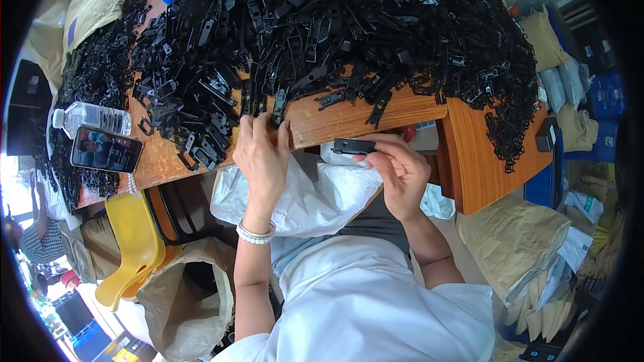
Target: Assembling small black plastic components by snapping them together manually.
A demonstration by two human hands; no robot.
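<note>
My right hand (400,173) pinches a small black plastic part (353,147), long and slotted, between thumb and fingers, just in front of the table edge. At the table edge, the fingers of my left hand (260,161) close around the lower end of another black plastic part (280,102), which lies at the front of the heap. That large heap of black plastic parts (302,33) covers most of the wooden table (329,118). A white plastic bag (315,191) spreads across my lap below both hands.
On the left, a phone (106,149) and a clear water bottle (97,119) rest on more black parts. Below them stand a yellow chair (134,241) and an open paper sack (178,308). A brown sack (510,245) lies at right, below a wooden side surface (483,154).
</note>
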